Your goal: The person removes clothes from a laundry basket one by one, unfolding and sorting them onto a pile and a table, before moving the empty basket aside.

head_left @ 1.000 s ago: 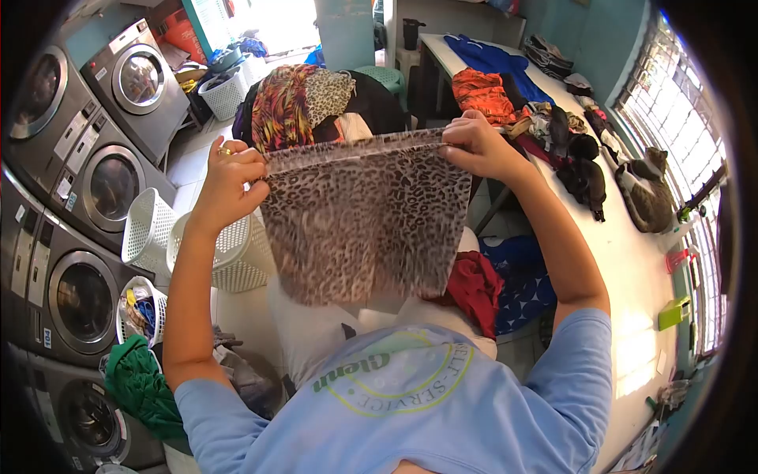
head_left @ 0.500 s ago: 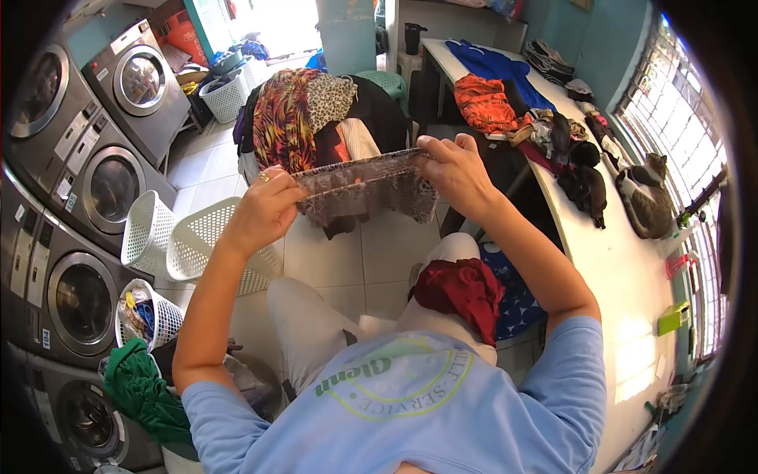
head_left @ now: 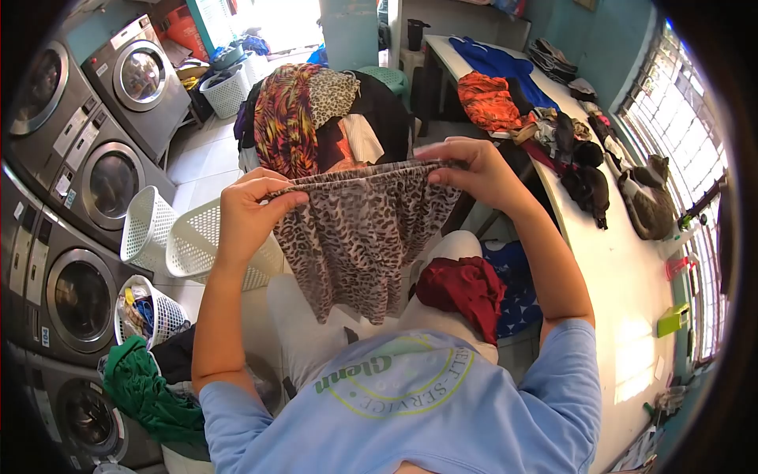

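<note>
A leopard-print garment with an elastic waistband (head_left: 355, 245) hangs stretched between my hands, its lower part spread above my lap. My left hand (head_left: 254, 209) pinches one end of the waistband between thumb and fingers. At the other end, my right hand (head_left: 474, 170) grips the band, its fingertips slightly blurred. Across my thigh lies a dark red cloth (head_left: 460, 292). Beyond the garment stands a heap of clothes (head_left: 284, 118), with flame-patterned and leopard-print pieces on top.
Stacked washing machines (head_left: 83, 296) line the left side. White laundry baskets (head_left: 197, 237) stand on the tiled floor, and a green cloth (head_left: 146, 387) lies at lower left. On the long table (head_left: 624, 316) at right are several clothes, an orange garment (head_left: 491, 103) and a resting cat (head_left: 647, 197).
The garment has swung down and toward me, so its leopard print now hangs in full view. Both hands have dropped slightly, and the right hand's fingers have shifted on the band.
</note>
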The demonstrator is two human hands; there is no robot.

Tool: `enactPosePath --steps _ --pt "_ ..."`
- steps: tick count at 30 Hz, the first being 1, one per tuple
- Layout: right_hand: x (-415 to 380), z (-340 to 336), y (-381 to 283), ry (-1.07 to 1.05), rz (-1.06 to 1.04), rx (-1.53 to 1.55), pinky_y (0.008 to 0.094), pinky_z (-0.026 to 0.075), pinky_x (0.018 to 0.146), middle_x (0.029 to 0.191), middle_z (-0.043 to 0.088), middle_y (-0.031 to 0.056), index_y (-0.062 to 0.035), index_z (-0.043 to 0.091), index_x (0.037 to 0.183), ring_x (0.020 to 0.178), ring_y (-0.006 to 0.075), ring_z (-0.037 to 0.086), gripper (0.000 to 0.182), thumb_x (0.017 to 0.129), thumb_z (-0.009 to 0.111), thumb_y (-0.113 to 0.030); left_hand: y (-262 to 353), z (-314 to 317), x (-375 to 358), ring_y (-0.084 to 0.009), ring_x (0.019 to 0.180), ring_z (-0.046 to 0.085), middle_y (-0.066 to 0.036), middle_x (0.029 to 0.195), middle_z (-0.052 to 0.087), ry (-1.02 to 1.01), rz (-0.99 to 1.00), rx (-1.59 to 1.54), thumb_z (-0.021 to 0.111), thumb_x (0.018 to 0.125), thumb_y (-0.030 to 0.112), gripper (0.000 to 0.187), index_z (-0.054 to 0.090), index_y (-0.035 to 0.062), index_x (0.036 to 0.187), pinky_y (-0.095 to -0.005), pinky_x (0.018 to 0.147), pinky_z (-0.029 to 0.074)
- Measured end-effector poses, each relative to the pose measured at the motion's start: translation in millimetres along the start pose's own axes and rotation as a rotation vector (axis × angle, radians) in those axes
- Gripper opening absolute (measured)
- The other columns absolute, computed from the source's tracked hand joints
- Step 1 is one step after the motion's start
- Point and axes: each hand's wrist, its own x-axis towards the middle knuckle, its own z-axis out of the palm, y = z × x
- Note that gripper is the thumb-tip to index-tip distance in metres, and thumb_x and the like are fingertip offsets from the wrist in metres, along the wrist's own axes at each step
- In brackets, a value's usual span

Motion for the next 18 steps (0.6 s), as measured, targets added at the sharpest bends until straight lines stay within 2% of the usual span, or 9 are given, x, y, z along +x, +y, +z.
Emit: enactPosePath --steps 3,6,9,11,13,14,15,17,18 --pt "-2 4 -1 0.001 0.017 -0.143 0.0282 0.045 0.072 0.078 0.058 0.0026 -0.0092 0.071 0.1 0.078 0.0123 0.057 0.026 0.075 0.072 -0.006 -5 5 -2 -0.007 0.068 0.054 -0.002 0.077 0.062 0.027 -0.073 -0.097 0.08 0.07 0.006 0.015 0.068 -0.0019 0.075 -0.0215 0.06 0.042" --pt "0 14 20 0.215 -0.442 -0.586 0.0374 0.039 0.081 0.077 0.056 0.0017 -0.0147 0.071 0.09 0.078 0.0229 0.055 0.018 0.073 0.069 -0.009 10 12 -6 -0.0055 0.062 0.046 0.002 0.071 0.055 0.025 -0.329 0.024 0.085 0.064 0.012 0.028 0.062 0.0014 0.078 -0.0208 0.059 0.041" --pt "-3 27 27 0.325 -0.255 -0.898 0.0389 0.037 0.086 0.07 0.053 0.0007 -0.0176 0.071 0.092 0.076 0.0205 0.055 0.019 0.075 0.066 -0.012 9 33 -10 -0.0054 0.061 0.047 0.002 0.068 0.054 0.142 -0.112 -0.02 0.085 0.064 0.013 0.03 0.064 0.0012 0.082 -0.0214 0.058 0.042" --pt "-4 39 37 0.354 -0.206 -0.906 0.0386 0.043 0.078 0.071 0.059 0.0023 -0.0184 0.071 0.091 0.073 0.0197 0.059 0.016 0.078 0.064 -0.011 12 38 -14 -0.0074 0.062 0.052 -0.001 0.068 0.056 0.089 -0.111 0.062 0.084 0.065 0.012 0.029 0.064 0.0012 0.084 -0.0229 0.059 0.044" --pt "-7 57 45 0.553 0.134 -0.435 0.036 0.046 0.062 0.075 0.064 0.0056 -0.0161 0.071 0.089 0.071 0.0183 0.063 0.012 0.082 0.063 -0.011 11 48 -17 -0.0105 0.064 0.057 -0.005 0.07 0.059 0.013 -0.015 0.067 0.083 0.066 0.012 0.03 0.065 0.0013 0.087 -0.0245 0.059 0.046" --pt "-7 61 55 0.514 0.21 -0.287 0.0303 0.046 0.053 0.091 0.068 0.0056 -0.0104 0.067 0.102 0.072 0.0168 0.065 0.017 0.087 0.059 -0.012 15 50 -19 -0.0154 0.065 0.06 -0.008 0.077 0.062 -0.012 -0.061 0.075 0.082 0.067 0.013 0.028 0.064 0.002 0.086 -0.0277 0.06 0.047" --pt "-6 67 63 0.514 0.206 -0.287 0.0303 0.046 0.053 0.091 0.068 0.0056 -0.0104 0.067 0.102 0.072 0.0168 0.065 0.017 0.087 0.059 -0.012 18 58 -23 -0.0154 0.065 0.06 -0.008 0.077 0.062 -0.008 -0.059 0.076 0.082 0.067 0.013 0.028 0.064 0.002 0.086 -0.0277 0.06 0.047" --pt "0 83 57 0.596 0.348 0.727 0.0269 0.049 0.058 0.1 0.063 0.0051 -0.0035 0.055 0.117 0.08 0.0139 0.063 0.031 0.088 0.059 -0.013 23 76 -31 -0.021 0.065 0.06 -0.008 0.078 0.061 0.017 0.199 0.047 0.08 0.069 0.015 0.025 0.063 0.0034 0.082 -0.0319 0.061 0.048" --pt "-1 89 47 0.58 0.376 0.728 0.0239 0.05 0.069 0.109 0.055 0.0048 -0.0004 0.043 0.125 0.092 0.0127 0.059 0.04 0.088 0.057 -0.006 26 82 -35 -0.0234 0.067 0.059 -0.008 0.078 0.06 -0.084 0.284 0.044 0.079 0.069 0.015 0.024 0.062 0.0038 0.08 -0.034 0.061 0.048"
